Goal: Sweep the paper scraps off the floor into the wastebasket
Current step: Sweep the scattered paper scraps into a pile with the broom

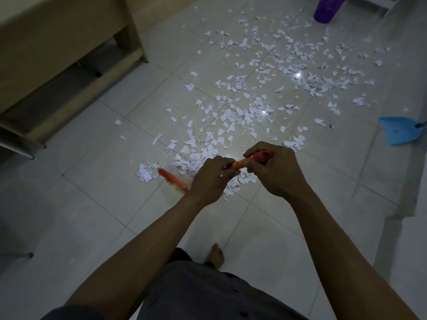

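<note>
Beneath both hands' fingers (227, 168), closed round the broom (175, 180), paper scraps (233, 116) lie mid-sweep; next, strokes toward the far wastebasket (327, 9).

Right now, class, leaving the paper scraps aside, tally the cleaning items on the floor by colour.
Orange: 1, the broom, held by the left hand and right hand
Blue: 1, the dustpan
Purple: 1, the wastebasket
Total: 3
</note>
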